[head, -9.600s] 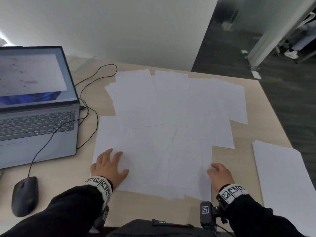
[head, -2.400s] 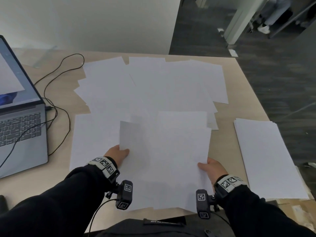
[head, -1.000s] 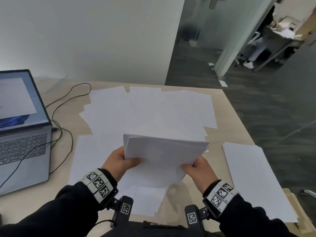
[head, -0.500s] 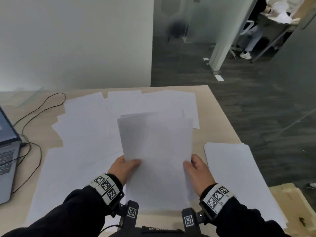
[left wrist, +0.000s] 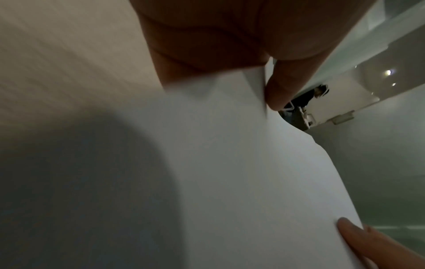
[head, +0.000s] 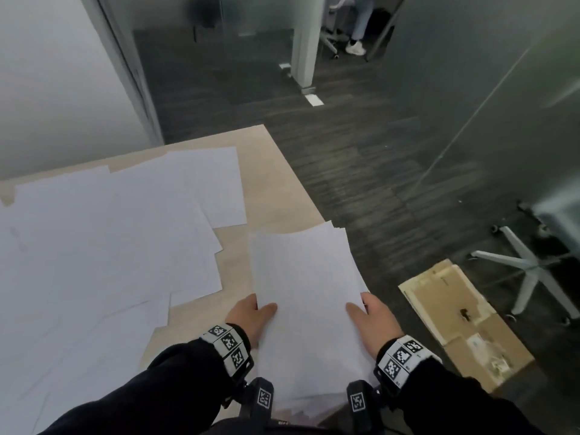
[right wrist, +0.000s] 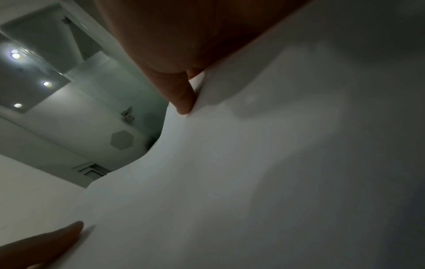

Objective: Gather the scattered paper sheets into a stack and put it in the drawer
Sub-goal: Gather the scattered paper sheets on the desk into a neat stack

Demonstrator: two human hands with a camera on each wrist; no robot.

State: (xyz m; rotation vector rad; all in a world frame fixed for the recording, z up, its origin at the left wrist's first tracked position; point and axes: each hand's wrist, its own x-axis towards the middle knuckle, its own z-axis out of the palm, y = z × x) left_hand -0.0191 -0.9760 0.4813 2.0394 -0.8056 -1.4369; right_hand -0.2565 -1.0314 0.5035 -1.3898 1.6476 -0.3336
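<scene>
Pinching a bundle of sheets [head: 306, 277] from both sides, left hand [head: 251, 315] and right hand [head: 372, 318] sit apart at its near end, thumbs on top, fingers hidden underneath. Left wrist view shows the left thumb [left wrist: 285, 85] clamped on the paper edge; right wrist view shows the same for the right thumb [right wrist: 181, 94]. Bundle hangs over the right end of the desk [head: 270, 174], above what looks like an earlier pile [head: 314, 403] peeking out near the body.

Progress, judged: well short of half. Many loose sheets [head: 110, 240] lie overlapped across the desk's left part, so gathering isn't finished, and no drawer is in view, so stowing is not started.

Materials: thin white blank paper, flexible, bundle bowing along its length, edges not squared and fanned at the far corner. Desk is pale matte wood-look laminate. Floor is dark carpet; flattened cardboard [head: 461, 321] lies on it beside a chair base [head: 530, 265].
</scene>
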